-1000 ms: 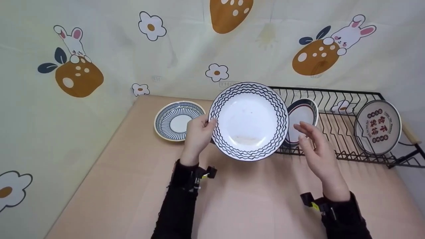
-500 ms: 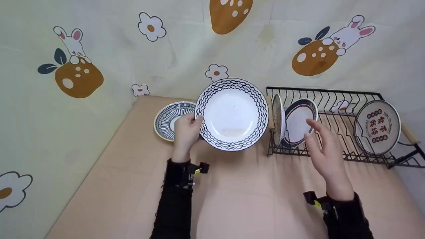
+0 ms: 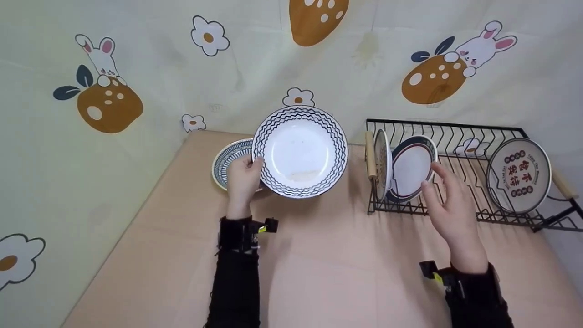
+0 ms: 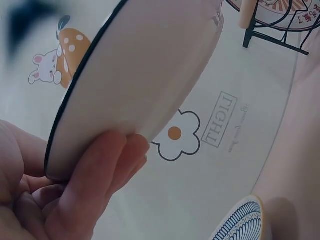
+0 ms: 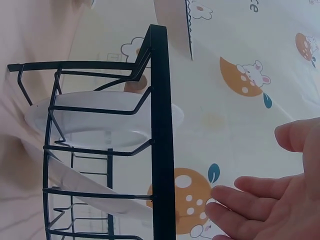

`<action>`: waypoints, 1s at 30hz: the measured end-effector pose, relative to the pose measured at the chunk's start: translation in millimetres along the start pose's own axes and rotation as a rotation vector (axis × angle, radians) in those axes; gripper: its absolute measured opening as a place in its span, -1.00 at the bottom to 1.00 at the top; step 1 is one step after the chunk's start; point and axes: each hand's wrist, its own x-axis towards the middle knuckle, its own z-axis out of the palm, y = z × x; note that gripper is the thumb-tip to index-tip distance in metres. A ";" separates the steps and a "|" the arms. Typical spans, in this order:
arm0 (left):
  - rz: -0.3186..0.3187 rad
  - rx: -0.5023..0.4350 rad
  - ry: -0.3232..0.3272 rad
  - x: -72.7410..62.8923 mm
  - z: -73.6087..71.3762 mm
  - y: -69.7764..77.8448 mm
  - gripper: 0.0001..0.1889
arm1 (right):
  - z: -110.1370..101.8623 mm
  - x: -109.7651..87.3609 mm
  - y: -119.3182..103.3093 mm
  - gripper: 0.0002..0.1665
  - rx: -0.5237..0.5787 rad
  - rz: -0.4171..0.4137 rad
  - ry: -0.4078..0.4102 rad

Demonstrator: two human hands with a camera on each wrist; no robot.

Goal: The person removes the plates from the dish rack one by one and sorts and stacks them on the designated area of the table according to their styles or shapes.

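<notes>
My left hand [image 3: 243, 182] pinches the left rim of a white plate [image 3: 300, 155] with black zigzag bands. The thumb lies on the face, and the left wrist view shows fingers [image 4: 100, 170] beneath its pale underside. Held up and tilted, the plate partly covers a blue-striped plate [image 3: 221, 166] on the table behind it. My right hand [image 3: 451, 214] holds nothing; its fingers are loosely extended in front of the black wire dish rack [image 3: 460, 177]. In the right wrist view those fingers [image 5: 250, 215] are apart from the rack's frame.
Toward the rack's left end stand a plate seen nearly edge-on [image 3: 382, 164] and a navy-rimmed plate [image 3: 410, 168]. A plate with red lettering [image 3: 519, 177] leans at the right end. Wooden handles [image 3: 370, 155] flank the rack. A patterned cloth [image 3: 255, 68] hangs behind the table.
My left hand has carried the zigzag plate leftward and slightly up, away from the rack, uncovering the rack's left end. The right hand has shifted slightly right.
</notes>
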 end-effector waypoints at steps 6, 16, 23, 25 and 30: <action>-0.039 0.040 0.019 3.7 -6.6 -5.1 -0.71 | -2.0 2.0 6.7 -0.44 -0.014 0.014 0.019; -0.048 0.135 0.081 9.8 -17.6 -16.0 -0.60 | -8.3 4.9 14.6 -0.42 -0.031 0.068 0.044; -0.116 0.116 0.105 12.5 -27.2 -23.8 -0.74 | -11.7 6.7 20.5 -0.42 -0.042 0.079 0.061; -0.128 0.118 0.110 13.1 -29.4 -25.6 -0.75 | -12.8 6.4 22.3 -0.42 -0.044 0.095 0.058; -0.122 0.179 0.141 15.1 -34.6 -31.4 -0.69 | -15.4 6.6 27.2 -0.41 -0.049 0.126 0.055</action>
